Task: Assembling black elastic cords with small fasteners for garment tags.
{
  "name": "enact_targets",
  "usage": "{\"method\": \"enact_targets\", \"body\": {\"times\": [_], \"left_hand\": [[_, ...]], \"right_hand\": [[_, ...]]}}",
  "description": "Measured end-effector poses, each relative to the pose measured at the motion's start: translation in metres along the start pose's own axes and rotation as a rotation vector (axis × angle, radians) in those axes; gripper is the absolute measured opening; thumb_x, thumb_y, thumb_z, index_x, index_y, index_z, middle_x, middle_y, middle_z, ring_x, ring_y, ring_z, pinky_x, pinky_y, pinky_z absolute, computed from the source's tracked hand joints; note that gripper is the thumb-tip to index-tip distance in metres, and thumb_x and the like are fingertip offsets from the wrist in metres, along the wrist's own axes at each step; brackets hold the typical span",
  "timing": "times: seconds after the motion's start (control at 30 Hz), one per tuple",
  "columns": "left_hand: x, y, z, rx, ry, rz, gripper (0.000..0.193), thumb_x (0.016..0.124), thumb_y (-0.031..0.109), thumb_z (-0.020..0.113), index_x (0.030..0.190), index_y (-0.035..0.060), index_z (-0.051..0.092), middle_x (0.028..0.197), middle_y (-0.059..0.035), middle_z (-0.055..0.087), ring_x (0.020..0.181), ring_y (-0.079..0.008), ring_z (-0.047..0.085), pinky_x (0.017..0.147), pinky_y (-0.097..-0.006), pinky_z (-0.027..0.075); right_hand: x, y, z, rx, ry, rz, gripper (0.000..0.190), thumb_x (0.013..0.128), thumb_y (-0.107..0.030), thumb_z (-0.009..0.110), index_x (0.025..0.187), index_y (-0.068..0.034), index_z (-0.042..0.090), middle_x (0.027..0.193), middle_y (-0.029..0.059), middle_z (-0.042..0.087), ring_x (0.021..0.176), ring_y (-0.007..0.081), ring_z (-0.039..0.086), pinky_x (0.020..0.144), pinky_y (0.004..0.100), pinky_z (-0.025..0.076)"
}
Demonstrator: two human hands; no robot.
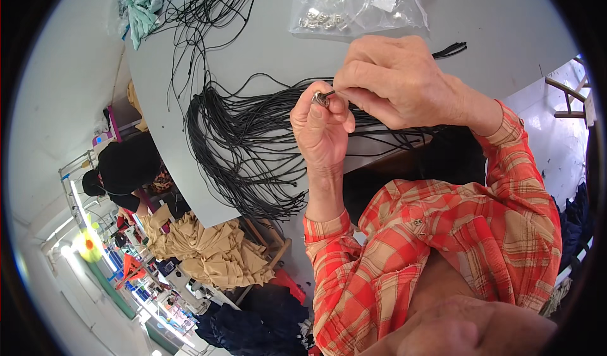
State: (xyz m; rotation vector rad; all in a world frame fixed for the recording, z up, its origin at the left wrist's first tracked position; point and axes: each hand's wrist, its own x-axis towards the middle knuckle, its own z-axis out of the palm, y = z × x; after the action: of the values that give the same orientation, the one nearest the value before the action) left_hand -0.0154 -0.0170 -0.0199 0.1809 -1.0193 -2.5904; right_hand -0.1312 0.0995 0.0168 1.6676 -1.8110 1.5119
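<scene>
My left hand (pixel 321 130), palm turned up, pinches a small shiny metal cord fitting (pixel 320 99) between thumb and fingers. A short piece of black cord (pixel 328 93) shows at the fitting and runs toward my right hand (pixel 396 83). The fingertips of that hand are closed on the cord, close to the fitting. Whether the cord passes right through the fitting is hard to see. Under both hands a thick bundle of black cords (pixel 227 128) lies spread over the grey table (pixel 265 62). Many cord ends look knotted.
A clear plastic bag (pixel 355 10) with several metal fittings lies beyond my hands. More black cords (pixel 213 5) and mint-green cloth (pixel 142 5) are at the far left. Beside the table are a heap of tan fabric (pixel 208 251), sewing machines (pixel 182 285) and a bent-over person (pixel 130 168).
</scene>
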Motion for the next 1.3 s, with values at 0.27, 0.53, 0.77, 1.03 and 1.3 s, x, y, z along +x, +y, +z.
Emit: {"method": "enact_targets", "body": {"times": [0.27, 0.53, 0.77, 1.03, 1.3], "left_hand": [[0.0, 0.001, 0.003, 0.249, -0.019, 0.08, 0.03, 0.085, 0.02, 0.06, 0.095, -0.0079, 0.056, 0.075, -0.0066, 0.054, 0.06, -0.0107, 0.05, 0.047, -0.0235, 0.047], [-0.002, 0.01, 0.007, 0.477, 0.003, 0.145, 0.02, 0.082, 0.007, 0.061, 0.098, -0.0054, 0.058, 0.079, -0.0066, 0.056, 0.061, -0.012, 0.054, 0.051, -0.0228, 0.047], [-0.006, 0.014, 0.014, 0.774, 0.148, 0.23, 0.024, 0.076, -0.001, 0.066, 0.098, -0.0027, 0.059, 0.083, -0.0039, 0.056, 0.064, -0.009, 0.054, 0.058, -0.0211, 0.047], [-0.008, 0.008, 0.022, 1.211, 0.132, 0.305, 0.026, 0.075, 0.006, 0.069, 0.099, 0.0019, 0.06, 0.083, -0.0065, 0.058, 0.065, -0.0125, 0.056, 0.059, -0.0237, 0.046], [-0.007, -0.003, 0.014, 1.432, 0.127, 0.554, 0.022, 0.082, 0.003, 0.06, 0.103, -0.0012, 0.056, 0.085, -0.0077, 0.058, 0.063, -0.0117, 0.055, 0.057, -0.0225, 0.045]], "right_hand": [[0.0, -0.002, -0.004, -0.062, -0.056, 0.019, 0.016, 0.065, 0.001, 0.065, 0.076, -0.006, 0.056, 0.065, 0.0038, 0.049, 0.054, 0.0185, 0.05, 0.045, 0.0272, 0.038], [-0.001, 0.003, -0.006, 0.117, -0.085, 0.105, 0.014, 0.068, 0.004, 0.063, 0.077, -0.004, 0.055, 0.067, 0.0058, 0.052, 0.055, 0.0198, 0.052, 0.047, 0.0257, 0.039], [0.003, 0.0, -0.011, 0.331, -0.176, 0.427, 0.008, 0.077, 0.001, 0.058, 0.084, -0.001, 0.053, 0.067, 0.0039, 0.053, 0.059, 0.0097, 0.051, 0.052, 0.0233, 0.04], [-0.007, 0.012, 0.005, 0.579, -0.19, 0.49, 0.01, 0.082, -0.008, 0.06, 0.084, -0.001, 0.053, 0.068, 0.0003, 0.054, 0.06, 0.0073, 0.05, 0.054, 0.0202, 0.04], [-0.007, 0.016, 0.005, 0.977, -0.24, 0.839, 0.013, 0.084, -0.013, 0.059, 0.088, -0.003, 0.053, 0.075, 0.0, 0.054, 0.061, 0.0049, 0.047, 0.057, 0.0188, 0.04]]}}
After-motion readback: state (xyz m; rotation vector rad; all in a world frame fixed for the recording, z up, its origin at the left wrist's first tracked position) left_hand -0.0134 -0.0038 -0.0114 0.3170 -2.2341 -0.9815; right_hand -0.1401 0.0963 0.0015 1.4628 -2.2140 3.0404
